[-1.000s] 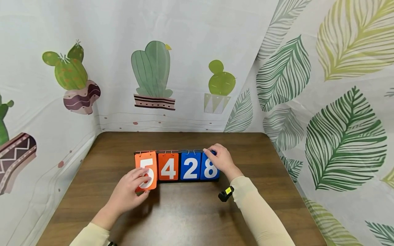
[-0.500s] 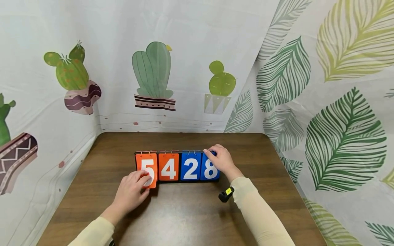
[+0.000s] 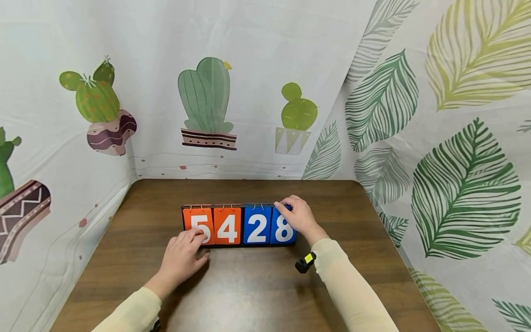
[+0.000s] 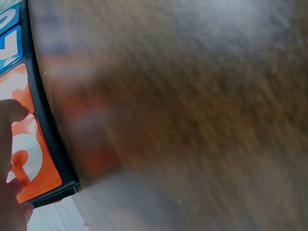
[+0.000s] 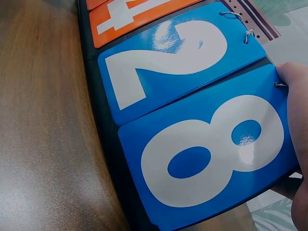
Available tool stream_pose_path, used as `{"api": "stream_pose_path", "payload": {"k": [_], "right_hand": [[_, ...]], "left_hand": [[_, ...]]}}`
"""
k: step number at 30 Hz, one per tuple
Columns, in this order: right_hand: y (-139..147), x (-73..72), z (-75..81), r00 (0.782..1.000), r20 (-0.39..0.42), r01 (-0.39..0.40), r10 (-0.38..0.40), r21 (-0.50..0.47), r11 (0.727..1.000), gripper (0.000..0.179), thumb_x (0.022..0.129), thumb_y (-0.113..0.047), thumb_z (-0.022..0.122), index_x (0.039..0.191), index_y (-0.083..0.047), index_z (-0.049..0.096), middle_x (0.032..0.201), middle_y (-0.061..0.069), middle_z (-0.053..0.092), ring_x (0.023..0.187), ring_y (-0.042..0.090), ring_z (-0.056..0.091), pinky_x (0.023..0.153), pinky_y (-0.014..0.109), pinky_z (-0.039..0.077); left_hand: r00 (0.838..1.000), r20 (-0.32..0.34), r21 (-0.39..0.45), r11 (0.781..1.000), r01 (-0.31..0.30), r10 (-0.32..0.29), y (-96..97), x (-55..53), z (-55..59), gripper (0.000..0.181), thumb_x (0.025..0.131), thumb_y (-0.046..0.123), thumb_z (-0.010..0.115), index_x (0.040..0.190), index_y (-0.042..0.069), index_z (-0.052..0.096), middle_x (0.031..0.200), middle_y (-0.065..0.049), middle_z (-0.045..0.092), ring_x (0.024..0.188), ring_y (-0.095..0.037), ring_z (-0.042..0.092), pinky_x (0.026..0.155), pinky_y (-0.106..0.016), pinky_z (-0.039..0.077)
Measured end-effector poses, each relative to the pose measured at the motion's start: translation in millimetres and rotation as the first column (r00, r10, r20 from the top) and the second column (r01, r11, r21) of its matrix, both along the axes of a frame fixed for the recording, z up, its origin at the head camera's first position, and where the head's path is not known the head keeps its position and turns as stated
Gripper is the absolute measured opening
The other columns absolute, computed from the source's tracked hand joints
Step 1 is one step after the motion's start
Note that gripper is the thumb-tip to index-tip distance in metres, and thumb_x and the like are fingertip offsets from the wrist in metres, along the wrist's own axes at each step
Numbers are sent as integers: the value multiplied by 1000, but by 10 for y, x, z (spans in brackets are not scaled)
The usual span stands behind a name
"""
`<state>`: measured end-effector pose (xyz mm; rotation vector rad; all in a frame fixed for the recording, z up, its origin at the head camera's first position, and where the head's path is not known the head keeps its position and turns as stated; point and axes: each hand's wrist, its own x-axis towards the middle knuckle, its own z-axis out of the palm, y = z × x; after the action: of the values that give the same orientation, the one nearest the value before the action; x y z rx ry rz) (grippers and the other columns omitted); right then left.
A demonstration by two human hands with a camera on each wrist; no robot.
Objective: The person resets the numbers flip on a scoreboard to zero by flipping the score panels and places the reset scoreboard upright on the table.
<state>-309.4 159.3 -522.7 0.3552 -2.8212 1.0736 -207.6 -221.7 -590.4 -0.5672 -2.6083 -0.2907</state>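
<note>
A tabletop flip scoreboard [image 3: 242, 226] leans back on the table, its number cards reading 5428 in the head view. My left hand [image 3: 180, 258] rests its fingertips on the lower part of the orange 5 card [image 3: 201, 220], which lies flat against the black backing. The thumb stays apart, below the bottom edge. At the top right corner, my right hand [image 3: 299, 216] holds the board, thumb in front over the blue 8 card [image 5: 216, 149] and other fingers behind. In the left wrist view, fingers of the left hand [image 4: 9, 202] lie over the orange cards.
The brown wooden table [image 3: 249, 286] reaches back to a white curtain [image 3: 257, 55] printed with cacti and leaves. Metal rings [image 5: 232, 16] hang the cards from the board's top edge. A small black device [image 3: 305, 263] with a yellow label is by the right wrist.
The 5 card, tilted forward with the left fingers and thumb at it earlier, has swung down flat beside the 4. The left hand has shifted slightly right, its thumb letting go. The right hand stays put.
</note>
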Motion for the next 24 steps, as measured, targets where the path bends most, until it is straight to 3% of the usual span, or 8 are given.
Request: {"api": "stream_pose_path", "payload": {"k": [6,9,12,15,17,21,24], "right_hand": [[6,-8,-4,1000,0,1,-1,-2,1000,40,99,-56,59,107,-21,77,113,0,71,106,23,66,96,49,57],[7,-5,-1,1000,1,-2,2,-7,1000,40,99,-55,60,107,-20,77,113,0,71,106,23,66,96,50,58],[8,-4,-4,1000,-11,-2,2,-4,1000,42,100,-56,57,107,-20,77,112,1,71,104,23,66,95,48,58],[9,-10,-16,999,-42,1,-1,-1,1000,44,104,-53,52,104,-17,77,107,1,70,98,22,65,91,45,58],[8,-14,-26,998,-67,6,-6,-2,1000,45,106,-51,48,99,-16,76,101,1,69,93,21,63,87,42,57],[4,-19,-42,994,-105,19,-20,-7,1000,43,108,-45,46,89,-16,73,93,1,66,85,20,60,79,39,54],[-4,-17,-57,994,-111,25,-25,3,1000,40,108,-42,47,91,-17,73,94,0,66,86,19,60,80,38,54]], "left_hand": [[999,47,62,998,18,-21,9,12,70,46,80,33,83,121,17,71,127,-7,67,116,-33,63,84,-55,54],[996,73,148,988,37,-48,20,26,180,45,82,29,83,123,15,72,130,-8,67,118,-35,63,86,-60,54],[995,63,261,964,57,-76,26,23,339,42,83,24,82,122,12,72,130,-11,67,118,-38,63,89,-63,52],[996,49,374,926,54,-78,1,-7,507,38,84,16,81,121,9,72,128,-12,68,117,-37,62,94,-61,49],[996,61,457,889,24,-58,-36,-39,612,36,86,12,78,121,8,72,128,-12,68,118,-34,61,95,-55,49],[990,142,584,807,-92,10,-165,-155,778,34,94,18,73,128,13,70,127,-9,68,114,-20,59,89,-31,49],[975,222,635,755,-160,20,-295,-278,853,35,100,27,66,133,13,66,128,-11,68,107,-2,58,84,-14,47]]}}
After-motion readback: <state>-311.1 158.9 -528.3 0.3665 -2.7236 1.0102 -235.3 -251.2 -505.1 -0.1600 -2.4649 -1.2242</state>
